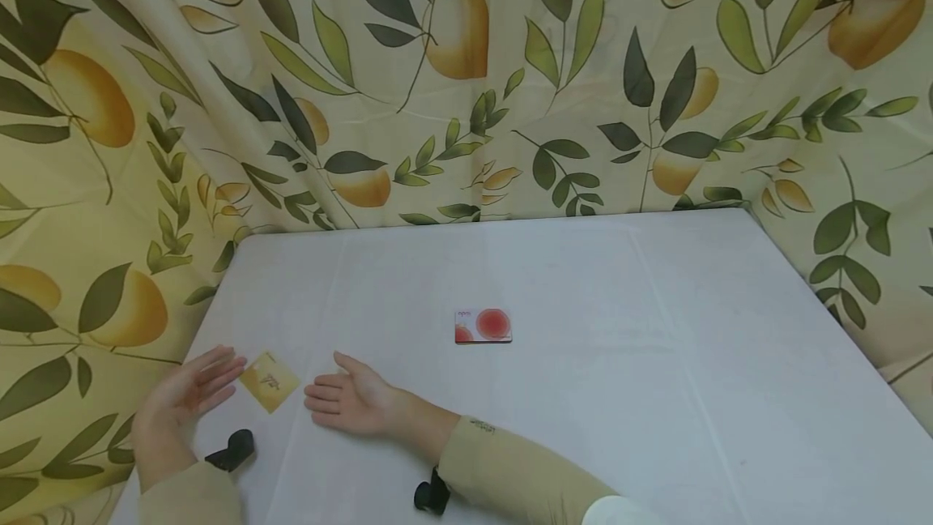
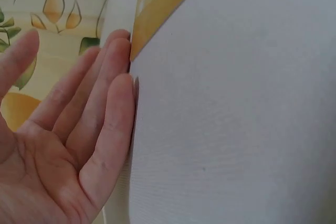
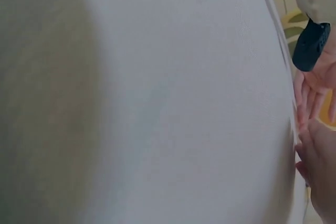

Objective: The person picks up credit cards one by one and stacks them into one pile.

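Note:
A thin yellow square card [image 1: 270,382] lies on the white table, turned so that its corners point up, down and sideways. My left hand [image 1: 185,395] is at its left corner, fingers extended and palm turned inward. In the left wrist view the fingertips of the left hand [image 2: 89,124] are close beside a corner of the yellow card [image 2: 163,9]; whether they touch it, I cannot tell. To the right of the card, a small gap away, my right hand [image 1: 357,399] rests with straight fingers and holds nothing. The right wrist view shows the right hand [image 3: 321,166] only partly.
A small flat white rectangle with red circles [image 1: 483,326] lies near the table's middle. Black camera mounts [image 1: 235,450] sit at both wrists. Patterned curtain cloth [image 1: 452,104] hangs behind and left of the white-covered table [image 1: 619,363].

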A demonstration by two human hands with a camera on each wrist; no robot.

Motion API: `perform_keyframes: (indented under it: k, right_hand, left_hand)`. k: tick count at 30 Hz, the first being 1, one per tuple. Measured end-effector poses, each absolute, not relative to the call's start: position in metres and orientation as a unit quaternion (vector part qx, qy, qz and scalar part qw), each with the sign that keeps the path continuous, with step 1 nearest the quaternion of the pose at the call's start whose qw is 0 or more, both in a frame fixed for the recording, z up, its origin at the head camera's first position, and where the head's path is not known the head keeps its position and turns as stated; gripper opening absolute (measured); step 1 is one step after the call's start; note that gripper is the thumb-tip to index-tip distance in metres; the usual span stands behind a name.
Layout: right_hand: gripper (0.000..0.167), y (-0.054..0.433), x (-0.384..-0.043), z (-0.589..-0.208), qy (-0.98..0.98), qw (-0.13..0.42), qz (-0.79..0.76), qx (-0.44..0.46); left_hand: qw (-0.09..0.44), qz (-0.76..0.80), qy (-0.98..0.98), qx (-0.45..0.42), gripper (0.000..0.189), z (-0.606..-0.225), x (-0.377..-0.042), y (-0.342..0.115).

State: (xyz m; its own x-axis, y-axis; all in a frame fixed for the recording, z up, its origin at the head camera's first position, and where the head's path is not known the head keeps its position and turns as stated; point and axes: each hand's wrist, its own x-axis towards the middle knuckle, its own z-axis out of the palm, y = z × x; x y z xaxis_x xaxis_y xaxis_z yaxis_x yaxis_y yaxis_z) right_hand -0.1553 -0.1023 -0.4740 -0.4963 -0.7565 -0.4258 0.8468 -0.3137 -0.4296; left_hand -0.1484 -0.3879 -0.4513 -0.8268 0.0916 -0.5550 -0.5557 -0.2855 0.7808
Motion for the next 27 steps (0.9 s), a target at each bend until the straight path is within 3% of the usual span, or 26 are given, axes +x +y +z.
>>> perform_keyframes:
  k: [20, 27]
  right_hand:
    - [0.071, -0.1057, -0.1624, -0.4798, 0.317, 0.477, -0.817, 0.070]
    - [0.072, -0.1057, -0.1644, -0.4802, 0.324, 0.475, -0.815, 0.070]
  left_hand:
    - [0.271, 0.785, 0.532, -0.167, 0.033, -0.4610, -0.1434, -0.3845]
    - [0.268, 0.802, 0.513, -0.146, 0.036, -0.4572, -0.1416, -0.3816]
